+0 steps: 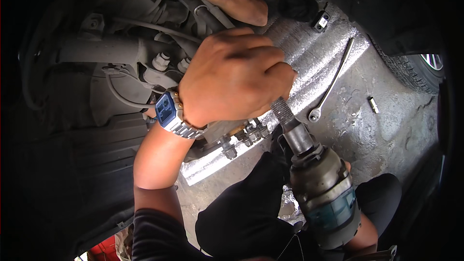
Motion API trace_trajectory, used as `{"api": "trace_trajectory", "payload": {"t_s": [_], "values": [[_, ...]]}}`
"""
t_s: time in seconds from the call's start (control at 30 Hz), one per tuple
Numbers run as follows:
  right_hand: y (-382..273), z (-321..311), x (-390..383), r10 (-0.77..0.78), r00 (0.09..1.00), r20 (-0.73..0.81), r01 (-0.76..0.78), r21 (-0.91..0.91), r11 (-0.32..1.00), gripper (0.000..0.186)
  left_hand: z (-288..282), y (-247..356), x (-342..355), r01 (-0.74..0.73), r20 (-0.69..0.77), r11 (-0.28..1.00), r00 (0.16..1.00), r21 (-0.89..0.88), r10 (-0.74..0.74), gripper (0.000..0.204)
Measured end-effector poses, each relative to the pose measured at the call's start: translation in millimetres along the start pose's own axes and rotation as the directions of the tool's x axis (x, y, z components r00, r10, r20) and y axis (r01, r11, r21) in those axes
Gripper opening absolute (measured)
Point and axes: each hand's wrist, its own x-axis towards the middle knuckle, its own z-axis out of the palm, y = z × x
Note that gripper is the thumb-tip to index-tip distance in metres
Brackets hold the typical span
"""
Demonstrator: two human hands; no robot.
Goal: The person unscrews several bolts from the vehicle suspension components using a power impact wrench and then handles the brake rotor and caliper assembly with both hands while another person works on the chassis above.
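Observation:
My left hand [232, 77], a watch [169, 113] on its wrist, is closed around the end of a knurled metal socket piece [282, 111]. This sits on the nose of a teal-and-metal impact wrench [319, 188] pointing up toward that hand. My right hand [360, 234] is closed on the wrench at lower right, its fingers mostly hidden behind the tool. Grey undercarriage parts with large bolt heads [162, 60] lie just left of my left hand. Several loose bolts [229, 147] rest on a silver foil mat [203, 166] below it.
Another person's forearm [232, 0] reaches among the parts at top. A ratchet wrench [315, 113] and small black object [321, 21] lie on the right, a short socket [372, 104] on the concrete floor [386, 140]. A tyre [406, 70] stands upper right; something red [104, 246] sits lower left.

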Motion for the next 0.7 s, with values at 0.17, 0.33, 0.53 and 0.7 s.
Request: {"api": "trace_trajectory", "payload": {"t_s": [0.17, 0.33, 0.53, 0.7], "values": [[-5.9, 8.2, 5.8, 0.027, 0.999, -0.047, -0.029, -0.043, 0.999, 0.038, -2.3, -0.3, -4.2, 0.006, 0.017, 1.000, 1.000, 0.020, -0.007, 0.013], [18.5, 12.1, 0.1, -0.019, 0.985, -0.173, 0.044, 0.140, 0.989, 0.038, -2.4, 0.9, -6.2, 0.012, 0.000, 1.000, 1.000, 0.004, -0.012, 0.015], [9.3, 13.3, -9.6, 0.159, 0.987, 0.006, -0.158, -0.040, 0.987, 0.034, 6.4, 0.5, -8.9, -0.026, -0.034, 0.997, 0.999, 0.073, 0.029, 0.023], [26.7, 21.4, -10.7, 0.013, 0.995, -0.094, -0.007, 0.057, 0.998, 0.035, 3.7, 1.3, -5.5, -0.019, -0.024, 0.998, 1.000, 0.059, 0.020, 0.024]]}}
